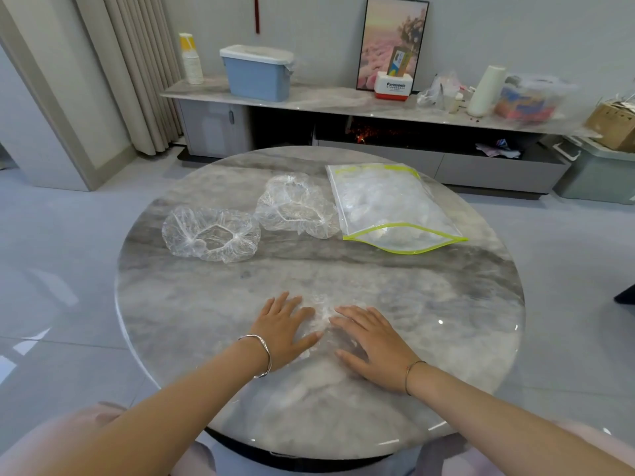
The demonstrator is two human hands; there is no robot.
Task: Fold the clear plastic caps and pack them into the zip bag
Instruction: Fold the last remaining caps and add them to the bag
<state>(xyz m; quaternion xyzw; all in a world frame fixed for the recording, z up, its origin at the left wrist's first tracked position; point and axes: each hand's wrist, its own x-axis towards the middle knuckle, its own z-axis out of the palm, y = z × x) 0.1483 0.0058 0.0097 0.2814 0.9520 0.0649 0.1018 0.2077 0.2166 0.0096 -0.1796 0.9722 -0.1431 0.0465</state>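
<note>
Clear plastic caps lie in three places on the round marble surface [446, 304]. On the left side, one puffy cap [210, 233] rests with its elastic opening facing up, and nothing touches it. Nearer to the person, the left hand [283, 329] lies flat with the palm down and the fingers straight and a little spread; it grips nothing and only presses on the left part of a flattened cap [323, 321]. A silver bangle [263, 355] sits on this wrist. Farther back, near the middle, a second puffy cap [296, 207] stands just beside the first one, and its right edge touches the zip bag or lies very near to it. The flattened cap is thin and hard to see against the marble; it shows mostly between the two hands. The right hand [372, 341] is also flat, fingers straight and pointing to the left hand, and it presses on the right part of the same cap without holding it. A thin bracelet [410, 374] is on this wrist. On the right side, the zip bag [391, 207] lies flat, its yellow-green mouth turned to the person and gaping a little, with pale crumpled plastic inside.
</note>
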